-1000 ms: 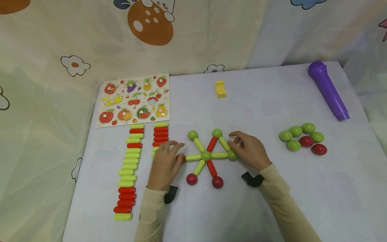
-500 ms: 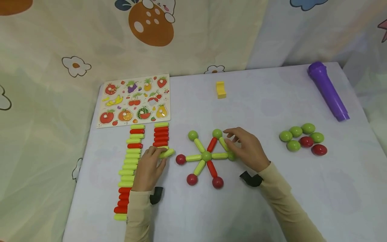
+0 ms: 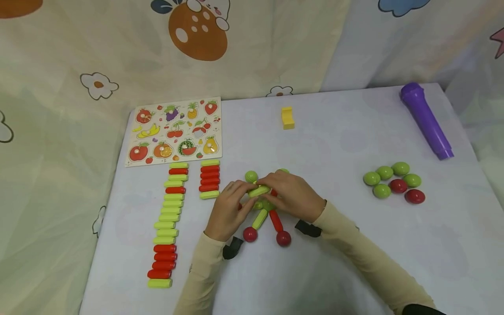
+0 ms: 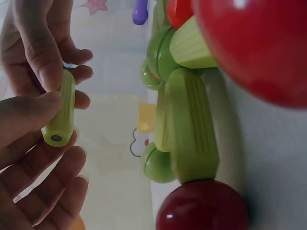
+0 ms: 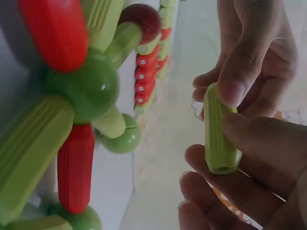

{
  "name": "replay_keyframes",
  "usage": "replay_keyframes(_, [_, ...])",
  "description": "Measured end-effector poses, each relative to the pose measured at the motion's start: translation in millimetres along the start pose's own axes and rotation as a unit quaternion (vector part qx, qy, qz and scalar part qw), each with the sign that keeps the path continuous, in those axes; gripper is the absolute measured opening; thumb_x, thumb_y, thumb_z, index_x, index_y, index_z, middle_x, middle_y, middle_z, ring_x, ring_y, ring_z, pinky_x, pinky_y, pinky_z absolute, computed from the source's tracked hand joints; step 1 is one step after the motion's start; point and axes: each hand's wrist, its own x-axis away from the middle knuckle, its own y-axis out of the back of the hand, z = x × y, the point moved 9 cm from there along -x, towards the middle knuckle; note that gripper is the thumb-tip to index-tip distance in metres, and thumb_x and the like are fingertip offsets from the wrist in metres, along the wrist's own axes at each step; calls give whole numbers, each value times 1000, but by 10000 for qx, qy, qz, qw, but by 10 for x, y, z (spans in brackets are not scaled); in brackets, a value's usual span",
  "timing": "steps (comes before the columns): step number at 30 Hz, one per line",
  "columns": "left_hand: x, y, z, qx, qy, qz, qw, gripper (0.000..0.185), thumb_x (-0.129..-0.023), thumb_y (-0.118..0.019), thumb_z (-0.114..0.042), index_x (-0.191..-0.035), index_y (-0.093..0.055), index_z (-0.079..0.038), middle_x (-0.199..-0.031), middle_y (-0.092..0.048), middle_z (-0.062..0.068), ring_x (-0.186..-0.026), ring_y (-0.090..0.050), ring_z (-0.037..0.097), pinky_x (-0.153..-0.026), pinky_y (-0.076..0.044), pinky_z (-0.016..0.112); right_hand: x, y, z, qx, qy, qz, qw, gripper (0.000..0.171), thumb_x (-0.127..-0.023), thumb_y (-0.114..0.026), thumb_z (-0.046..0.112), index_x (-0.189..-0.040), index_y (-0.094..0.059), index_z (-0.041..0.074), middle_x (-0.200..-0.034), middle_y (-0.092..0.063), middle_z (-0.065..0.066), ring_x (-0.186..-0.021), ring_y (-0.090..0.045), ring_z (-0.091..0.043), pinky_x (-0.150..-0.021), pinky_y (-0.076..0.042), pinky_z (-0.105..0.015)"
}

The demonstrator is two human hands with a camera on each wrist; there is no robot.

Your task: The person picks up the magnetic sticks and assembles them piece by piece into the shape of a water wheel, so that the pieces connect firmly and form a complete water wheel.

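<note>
Near the middle of the frame, the left hand (image 3: 228,210) and right hand (image 3: 293,194) pinch one green stick (image 3: 259,190) between fingertips, just above the star of sticks and balls (image 3: 267,221). The star looks partly built. Two rows of spare sticks (image 3: 169,218) lie at left, spare balls (image 3: 393,183) at right.

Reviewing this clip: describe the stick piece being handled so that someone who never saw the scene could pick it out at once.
Start at the star of sticks and balls in the middle of the table, right of the two stick rows. Just above its hub, the left hand and right hand meet around one light green ribbed stick. Unlike its neighbours, it is lifted off the table, joined to no ball.
</note>
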Motion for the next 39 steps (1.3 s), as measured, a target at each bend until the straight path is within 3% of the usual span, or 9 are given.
replay_keyframes(4, [-17,-7,33,-267,37,-21,9996,34,-80,-77,-10,-112,-65,-8,-102,-65,2,-84,-53,15,-63,-46,22,-59,-2,-97,42,8,149,9999,28,-79,-79,12,-105,-71,5,-93,-71,-2,-81,-59,-15,-67,-51,-25])
replay_keyframes(8, [10,-9,134,-588,317,16,9978,39,-80,-78,-12,-117,-65,-8,-105,-65,5,-85,-54,15,-63,-48,23,-139,-23,-335,125,-485,238,9985,22,-82,-76,14,-102,-72,7,-88,-70,-1,-75,-57,-15,-67,-49,-28])
replay_keyframes(11, [59,-35,239,-722,616,203,9953,39,-82,-77,-15,-119,-65,-8,-106,-64,6,-86,-55,16,-67,-50,26,-179,-63,-532,263,-865,337,9953,19,-84,-74,15,-102,-72,9,-85,-70,-1,-73,-56,-16,-71,-47,-34])
replay_keyframes(16, [157,-155,409,-858,975,697,9891,38,-86,-73,-22,-121,-64,-10,-112,-62,4,-94,-57,20,-79,-51,32,-222,-156,-676,345,-988,524,9931,16,-86,-73,18,-100,-72,10,-84,-70,-1,-73,-58,-18,-78,-46,-39])
replay_keyframes(23, [225,-221,464,-833,1060,872,9870,35,-88,-70,-24,-121,-65,-13,-114,-63,3,-97,-57,21,-81,-50,34,-228,-340,-768,378,-1148,798,9895,16,-88,-70,21,-101,-72,12,-93,-70,-1,-85,-57,-22,-80,-44,-41])
replay_keyframes(28, [268,-46,523,-942,1168,441,9877,29,-89,-69,-23,-116,-66,-13,-109,-62,3,-97,-57,20,-82,-51,34,-197,-403,-822,395,-1215,810,9885,17,-90,-68,24,-103,-71,13,-97,-67,-1,-87,-54,-22,-78,-43,-38])
replay_keyframes(32, [369,225,697,-1524,1484,-53,9771,27,-85,-73,-15,-111,-67,-11,-103,-60,7,-95,-55,24,-80,-51,37,-171,-394,-854,321,-1264,779,9884,21,-91,-66,26,-108,-69,14,-103,-66,-2,-92,-53,-23,-81,-42,-40])
replay_keyframes(35, [450,343,853,-1957,1796,-8,9641,32,-81,-76,-10,-111,-66,-9,-101,-59,12,-90,-54,28,-75,-50,39,-143,-337,-866,287,-1310,731,9883,26,-91,-65,27,-113,-68,12,-109,-65,-5,-96,-53,-25,-84,-42,-43])
replay_keyframes(39, [513,362,974,-2036,2076,310,9563,36,-80,-77,-9,-113,-63,-8,-99,-61,14,-87,-55,29,-73,-51,40,-114,-177,-833,246,-1283,476,9903,29,-92,-63,26,-116,-66,9,-113,-64,-7,-101,-54,-28,-88,-41,-45])
